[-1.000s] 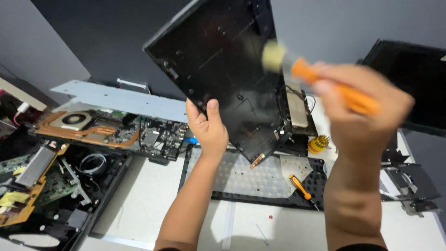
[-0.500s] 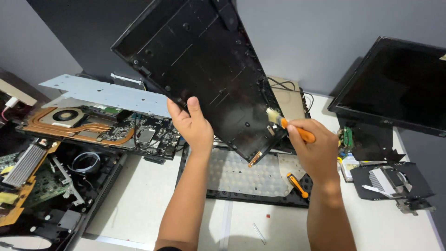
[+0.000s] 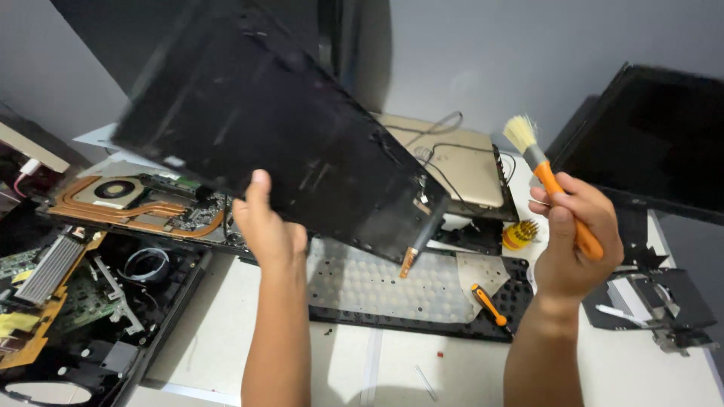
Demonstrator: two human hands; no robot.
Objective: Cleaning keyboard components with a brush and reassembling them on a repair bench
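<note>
We held a large black panel [image 3: 279, 143] up off the bench [image 3: 226, 332] with our left hand [image 3: 268, 230], the fingers grasping its lower edge with the thumb pressed against the near face; the panel tilted from about ten o'clock down to four o'clock, and a short flat ribbon cable [image 3: 411, 252] dangled from its lower corner. Our right hand [image 3: 573, 237] sat at three o'clock, well apart from the panel, with the fingers clenched around the orange handle of a small brush [image 3: 547, 177], whose pale bristles pointed up toward twelve o'clock. Directly below the panel, at six o'clock, lay a keyboard frame [image 3: 392, 290] flat on the bench, with a small orange screwdriver [image 3: 489, 304] resting on its right part. Just beyond it, toward one o'clock, sat a yellow holder of driver bits [image 3: 519, 234], and a beige laptop base [image 3: 460, 166] lay behind that. At nine o'clock we saw a circuit board with copper heat pipes and a fan [image 3: 128, 200], and at two o'clock a dark screen panel [image 3: 656, 143] leaned beside the wall.
</note>
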